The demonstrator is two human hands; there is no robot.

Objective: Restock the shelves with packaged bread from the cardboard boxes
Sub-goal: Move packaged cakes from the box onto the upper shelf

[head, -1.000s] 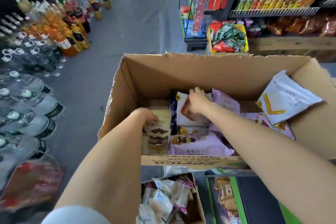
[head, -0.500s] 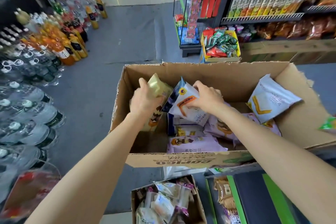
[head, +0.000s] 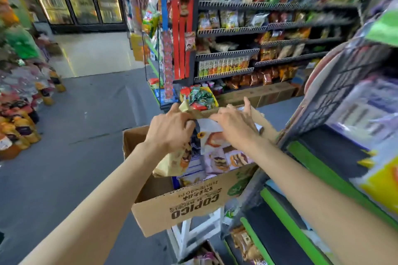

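Left hand (head: 170,130): fingers curled, gripping tan bread packet (head: 172,163) by top edge. Right hand (head: 233,126): clamped on white bread packet (head: 212,135), index raised. Both packets above cardboard box (head: 189,202), lifted higher than 0.5 s ago; view swung toward shelves (head: 228,54) at 12 o'clock. Shelf contents at 3 o'clock blurred.

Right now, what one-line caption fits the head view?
Both hands, left hand and right hand, lift bread packets above the cardboard box beside the shelf.
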